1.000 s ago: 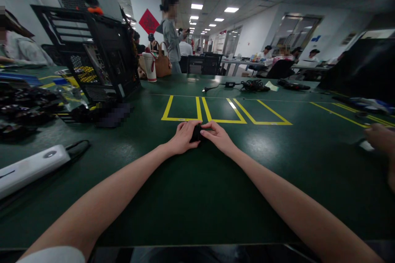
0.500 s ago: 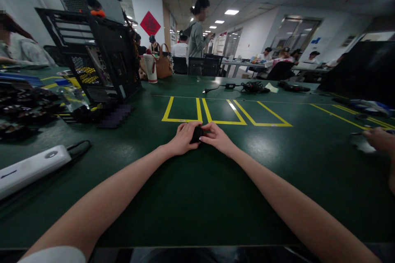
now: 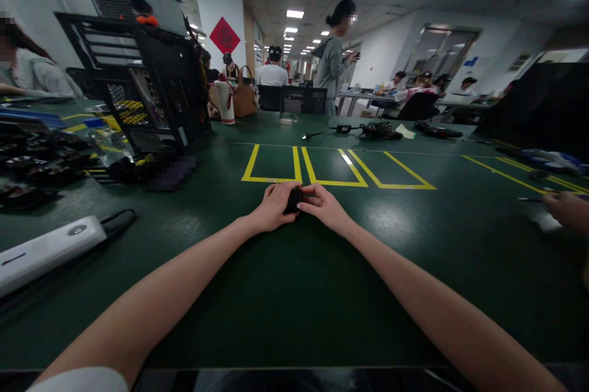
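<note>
A small black object (image 3: 294, 200), its kind too dark and too covered to make out, is held between both hands just above or on the green table (image 3: 294, 294). My left hand (image 3: 275, 205) is wrapped over its left side, thumb low and fingers across the top. From the right, my right hand (image 3: 323, 205) pinches its edge between thumb and fingertips. Just beyond the hands, yellow tape (image 3: 334, 183) marks out three box shapes on the table.
At left stand a black computer case (image 3: 161, 85) and a white power strip-like bar (image 3: 50, 251). A white cup (image 3: 225, 102) and brown bag (image 3: 243, 94) are behind. Black cables (image 3: 380, 129) lie at the back. Another person's hand (image 3: 568, 209) works at far right.
Both my hands stay in place around the small black object. A standing person in the background walks to the right. At far right, the other person's hand shifts slightly.
</note>
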{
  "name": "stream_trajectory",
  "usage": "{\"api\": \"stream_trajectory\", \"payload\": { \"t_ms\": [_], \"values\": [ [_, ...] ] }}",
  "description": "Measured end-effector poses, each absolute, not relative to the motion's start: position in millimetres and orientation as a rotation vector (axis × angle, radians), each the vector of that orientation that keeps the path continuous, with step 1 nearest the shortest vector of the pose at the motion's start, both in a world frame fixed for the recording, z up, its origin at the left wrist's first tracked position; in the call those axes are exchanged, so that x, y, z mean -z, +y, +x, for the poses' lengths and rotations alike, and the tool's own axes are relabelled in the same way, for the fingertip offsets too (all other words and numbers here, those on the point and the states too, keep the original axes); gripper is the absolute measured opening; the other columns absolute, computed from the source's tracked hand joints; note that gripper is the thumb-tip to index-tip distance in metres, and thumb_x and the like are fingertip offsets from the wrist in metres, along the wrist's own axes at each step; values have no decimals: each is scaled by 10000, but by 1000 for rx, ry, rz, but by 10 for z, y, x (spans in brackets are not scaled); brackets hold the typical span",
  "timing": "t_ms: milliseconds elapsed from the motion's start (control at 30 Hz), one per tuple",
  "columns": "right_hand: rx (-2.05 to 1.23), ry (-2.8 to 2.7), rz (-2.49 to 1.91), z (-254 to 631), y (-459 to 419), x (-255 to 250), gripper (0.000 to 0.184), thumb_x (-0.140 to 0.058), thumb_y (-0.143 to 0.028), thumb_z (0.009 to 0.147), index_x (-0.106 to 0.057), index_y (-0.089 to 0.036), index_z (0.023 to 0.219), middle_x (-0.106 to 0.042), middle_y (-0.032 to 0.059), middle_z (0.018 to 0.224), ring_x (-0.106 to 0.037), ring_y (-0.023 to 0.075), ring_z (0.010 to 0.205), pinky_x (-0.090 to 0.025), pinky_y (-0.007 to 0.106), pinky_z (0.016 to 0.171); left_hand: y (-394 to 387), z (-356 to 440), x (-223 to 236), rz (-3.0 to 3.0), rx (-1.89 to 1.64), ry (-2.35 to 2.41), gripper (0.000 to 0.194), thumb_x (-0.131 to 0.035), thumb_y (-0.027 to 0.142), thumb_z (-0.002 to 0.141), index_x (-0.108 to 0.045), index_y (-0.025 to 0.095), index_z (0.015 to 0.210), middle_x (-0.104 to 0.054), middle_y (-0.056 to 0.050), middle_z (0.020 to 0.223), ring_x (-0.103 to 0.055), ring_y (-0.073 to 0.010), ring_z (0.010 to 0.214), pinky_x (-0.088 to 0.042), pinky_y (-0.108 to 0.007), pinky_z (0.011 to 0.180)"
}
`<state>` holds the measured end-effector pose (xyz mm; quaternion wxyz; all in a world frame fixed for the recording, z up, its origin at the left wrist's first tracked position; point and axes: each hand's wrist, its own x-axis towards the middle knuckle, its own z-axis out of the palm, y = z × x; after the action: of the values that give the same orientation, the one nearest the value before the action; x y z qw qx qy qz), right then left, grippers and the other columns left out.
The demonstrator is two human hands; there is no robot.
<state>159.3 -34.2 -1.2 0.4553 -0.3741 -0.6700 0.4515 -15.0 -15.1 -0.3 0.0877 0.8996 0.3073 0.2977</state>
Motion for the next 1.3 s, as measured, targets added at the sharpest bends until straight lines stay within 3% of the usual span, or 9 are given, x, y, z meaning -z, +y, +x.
{"api": "stream_trajectory", "payload": {
  "t_ms": [233,467,667,833,1067,1300],
  "values": [
    [-1050,-1637,-927,1571,-323,27,219,-583,-296,703,-500,-208,886,-520,7,944,-564,131,836,-475,339,787,-149,-149,12,2673,-903,909,600,-552,230,684,-244,227,1198,-417,-72,1189,-379,-225,1120,-236,-429,965],
    [-1078,-1638,-961,1580,-345,-11,304,-597,-273,686,-488,-210,962,-522,24,1003,-552,156,915,-457,352,836,-160,-153,-6,2665,-878,909,598,-554,230,682,-248,227,1197,-419,-74,1180,-380,-226,1123,-229,-437,970],
    [-1154,-1616,-900,1570,-368,-9,308,-642,-244,639,-485,-216,902,-519,6,987,-569,147,881,-467,341,822,-174,-152,-23,2670,-871,915,583,-543,238,694,-251,225,1198,-419,-78,1183,-377,-229,1129,-229,-441,973],
    [-1102,-1596,-910,1558,-355,4,231,-605,-286,679,-504,-208,872,-534,3,922,-582,139,829,-481,324,776,-169,-147,-17,2677,-874,931,586,-549,238,691,-252,225,1196,-420,-76,1183,-384,-226,1120,-233,-437,972],
    [-1108,-1594,-970,1581,-342,-7,311,-627,-270,656,-497,-195,928,-550,29,978,-569,158,906,-445,368,852,-165,-142,-4,2673,-883,919,589,-553,223,683,-253,224,1190,-415,-77,1183,-380,-224,1120,-229,-434,969],
    [-1153,-1579,-867,1582,-363,10,293,-655,-234,627,-480,-206,860,-523,-3,942,-584,139,851,-477,331,808,-162,-138,-6,2666,-877,924,587,-545,230,687,-246,233,1192,-417,-75,1183,-376,-226,1126,-221,-436,971]
  ]
}}
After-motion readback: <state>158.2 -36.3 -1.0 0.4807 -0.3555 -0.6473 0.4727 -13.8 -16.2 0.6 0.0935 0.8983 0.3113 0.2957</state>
